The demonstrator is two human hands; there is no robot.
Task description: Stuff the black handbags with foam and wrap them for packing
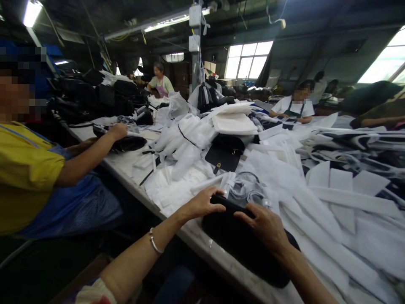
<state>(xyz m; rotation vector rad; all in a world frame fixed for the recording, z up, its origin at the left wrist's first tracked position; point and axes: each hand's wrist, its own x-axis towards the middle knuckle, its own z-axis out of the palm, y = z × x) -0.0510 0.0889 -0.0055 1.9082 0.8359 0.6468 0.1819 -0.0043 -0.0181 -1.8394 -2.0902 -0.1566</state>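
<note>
A black bag (240, 247) lies at the table's front edge, its long body slanting down to the right. My left hand (204, 203) grips its far left corner, thumb on the near side and fingers over the top edge. Farther right along the same edge, my right hand (267, 228) is closed on the bag, its thumb pointing left. Just beyond the hands are clear plastic-wrapped strips (249, 188). A smaller black flap bag (224, 156) with a gold-coloured emblem lies farther back. The underside of the black bag is hidden.
White foam sheets (234, 120) and padding strips (357, 200) pile over the table. At the left a co-worker in a yellow shirt (28, 177) handles a black item (126, 142). A metal post (195, 63) rises behind; other people sit across the table.
</note>
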